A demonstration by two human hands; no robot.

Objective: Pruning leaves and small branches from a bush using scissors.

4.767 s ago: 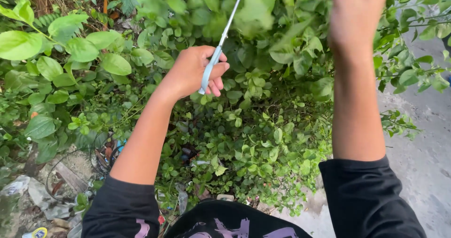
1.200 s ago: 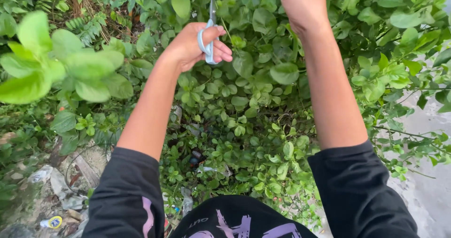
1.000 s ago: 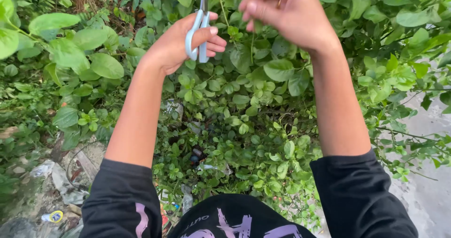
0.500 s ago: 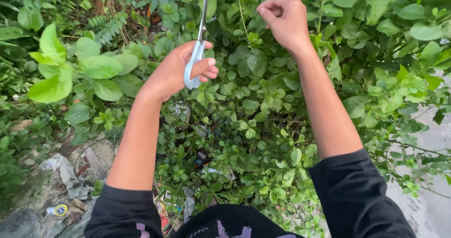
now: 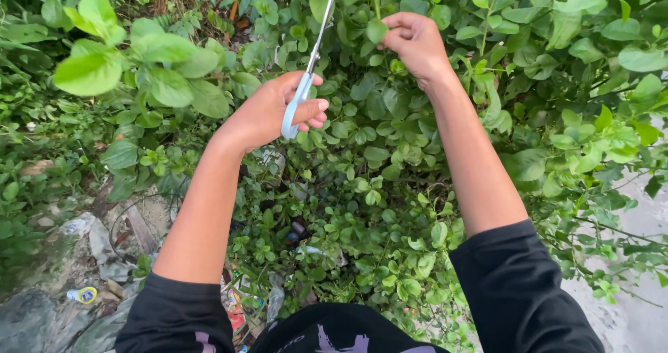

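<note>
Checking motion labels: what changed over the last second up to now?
The right hand dropped from open-fingered to pinching a leafy stem. The left hand sank slightly, and the scissors now tilt right. Unchanged: left grip on the scissors, the bush.

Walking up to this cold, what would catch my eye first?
Probably the pale blue-handled scissors in the left hand, blades pointing up into the leafy shrub at top centre. Beside them, the right hand pinches a sprig among the leaves. Lower left, litter lies on the bare ground under the plants.
</note>
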